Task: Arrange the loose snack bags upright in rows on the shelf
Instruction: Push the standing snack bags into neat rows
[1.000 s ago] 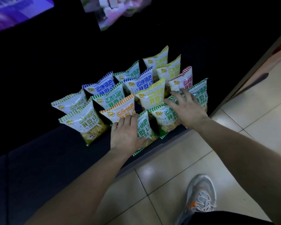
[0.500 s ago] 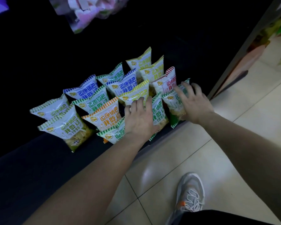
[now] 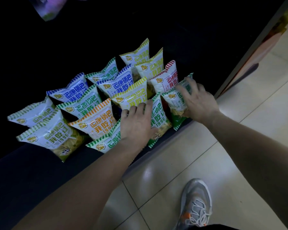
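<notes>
Several striped snack bags stand in rows on the dark bottom shelf (image 3: 32,171). My right hand (image 3: 198,102) is closed over the rightmost front green bag (image 3: 176,105), fingers across its top and thumb low on its face. My left hand (image 3: 136,123) clasps the left edge of the middle front green bag (image 3: 159,113), thumb on its front. Under my left wrist another green bag (image 3: 105,144) lies tipped over sideways at the shelf edge. An orange bag (image 3: 96,123) and a yellow bag (image 3: 131,97) stand just behind my left hand.
A grey shelf upright (image 3: 249,52) rises right of the bags. Pale floor tiles (image 3: 239,146) run along the shelf front, with my grey sneaker (image 3: 196,206) on them. A pinkish packet (image 3: 47,9) hangs above at the top left. Left of the bags the shelf is dark.
My left hand has slid right from the tipped bag onto the middle front green bag. My right hand has moved right and closed on the end green bag.
</notes>
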`<state>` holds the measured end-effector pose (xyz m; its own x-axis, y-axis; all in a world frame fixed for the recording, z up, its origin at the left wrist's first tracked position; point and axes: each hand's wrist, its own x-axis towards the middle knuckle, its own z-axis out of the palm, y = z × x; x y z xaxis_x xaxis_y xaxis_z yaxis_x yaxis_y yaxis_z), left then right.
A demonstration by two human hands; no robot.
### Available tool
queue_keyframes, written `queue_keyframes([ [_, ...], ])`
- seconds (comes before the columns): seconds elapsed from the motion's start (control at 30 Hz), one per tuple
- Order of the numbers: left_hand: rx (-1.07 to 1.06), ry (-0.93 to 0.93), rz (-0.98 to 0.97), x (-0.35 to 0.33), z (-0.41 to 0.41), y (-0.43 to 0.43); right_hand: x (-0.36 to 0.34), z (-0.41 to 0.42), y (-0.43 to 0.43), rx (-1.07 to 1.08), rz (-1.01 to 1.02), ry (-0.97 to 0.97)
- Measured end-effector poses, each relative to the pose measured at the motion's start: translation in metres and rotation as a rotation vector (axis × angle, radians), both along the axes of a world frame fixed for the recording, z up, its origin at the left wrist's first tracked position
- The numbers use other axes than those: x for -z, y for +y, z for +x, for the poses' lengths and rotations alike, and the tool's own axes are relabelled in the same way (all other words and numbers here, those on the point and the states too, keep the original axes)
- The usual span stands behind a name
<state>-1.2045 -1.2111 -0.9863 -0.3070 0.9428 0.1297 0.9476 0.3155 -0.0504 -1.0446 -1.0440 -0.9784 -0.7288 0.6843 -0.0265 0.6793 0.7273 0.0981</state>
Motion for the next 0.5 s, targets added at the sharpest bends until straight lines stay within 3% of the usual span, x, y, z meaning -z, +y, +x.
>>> queue_keyframes([
  [0.27,0.023,0.013,-0.004,0.0011,-0.0049,-0.0023,0.0065,0.0037,0.0049,-0.002,-0.043,0.071],
  [0.5,0.007,-0.028,-0.012,0.0006,-0.0042,0.001,0.0075,0.0076,0.0092,-0.028,-0.206,0.156],
])
